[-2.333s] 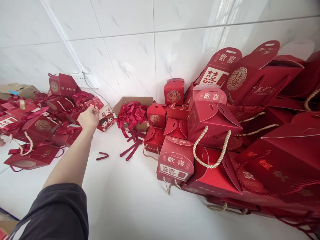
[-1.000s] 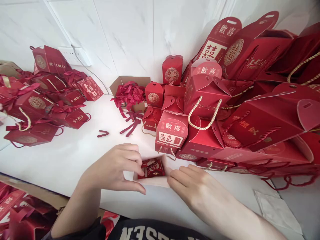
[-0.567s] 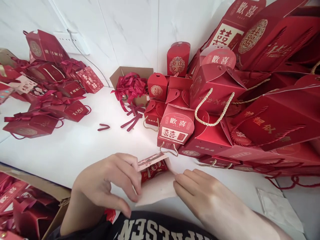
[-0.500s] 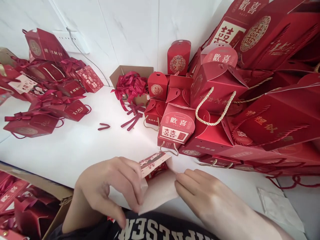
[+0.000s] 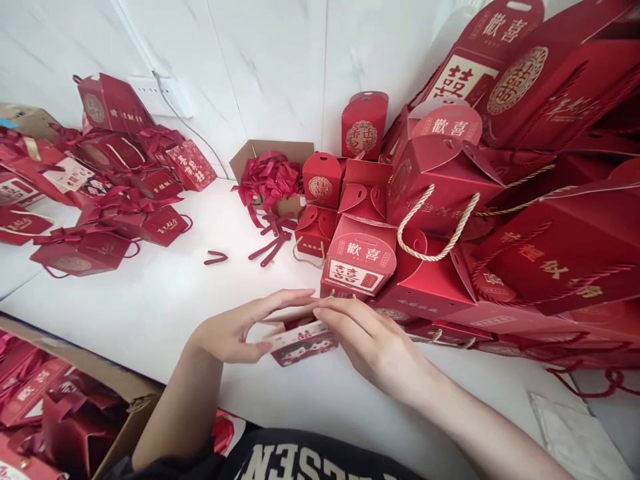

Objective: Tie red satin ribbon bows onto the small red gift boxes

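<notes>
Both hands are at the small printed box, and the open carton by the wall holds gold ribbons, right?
The ribbons in the open carton are red, not gold, as the head view shows. The left hand and right hand are at the small printed box.

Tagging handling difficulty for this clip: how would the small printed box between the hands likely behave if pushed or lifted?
The small printed box looks like thin folded card, so it is probably stiff but could dent if squeezed. Its flat front and straight edges suggest sliding rather than rolling. Its inside is mostly hidden, so weight is uncertain.
</notes>
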Demonstrator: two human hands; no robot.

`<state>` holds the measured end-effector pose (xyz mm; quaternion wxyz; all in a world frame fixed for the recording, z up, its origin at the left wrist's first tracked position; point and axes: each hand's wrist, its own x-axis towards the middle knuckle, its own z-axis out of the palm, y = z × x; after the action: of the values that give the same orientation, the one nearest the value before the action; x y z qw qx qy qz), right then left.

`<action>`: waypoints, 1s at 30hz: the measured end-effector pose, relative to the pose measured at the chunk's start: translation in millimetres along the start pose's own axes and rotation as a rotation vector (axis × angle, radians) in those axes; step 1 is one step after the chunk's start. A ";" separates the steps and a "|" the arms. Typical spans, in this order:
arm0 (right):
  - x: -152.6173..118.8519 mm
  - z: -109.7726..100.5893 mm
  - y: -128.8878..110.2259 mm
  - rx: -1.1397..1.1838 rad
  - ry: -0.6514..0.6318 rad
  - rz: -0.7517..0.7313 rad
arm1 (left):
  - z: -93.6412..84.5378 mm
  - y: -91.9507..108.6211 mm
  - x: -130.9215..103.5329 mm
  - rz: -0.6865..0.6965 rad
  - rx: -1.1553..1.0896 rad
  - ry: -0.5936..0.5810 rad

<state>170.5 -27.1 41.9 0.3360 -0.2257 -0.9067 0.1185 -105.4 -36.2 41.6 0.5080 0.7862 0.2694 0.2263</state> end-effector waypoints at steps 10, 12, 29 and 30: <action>11.0 37.3 6.2 0.057 0.159 0.128 | 2.5 -30.0 -12.2 -0.356 0.053 0.545; 11.8 39.8 8.6 0.129 0.148 0.181 | 2.6 -41.1 -10.5 -0.327 -0.016 0.558; 50.9 59.8 0.0 0.141 0.127 -0.030 | 15.0 -37.3 -2.5 0.032 0.465 0.657; 54.2 57.7 0.7 0.143 0.129 -0.052 | 15.5 -39.2 -3.9 -0.016 0.456 0.721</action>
<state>96.1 -3.6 28.7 0.4121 -0.1845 -0.8779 0.1593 -106.2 -35.9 -0.8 0.1961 0.7468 0.4789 0.4176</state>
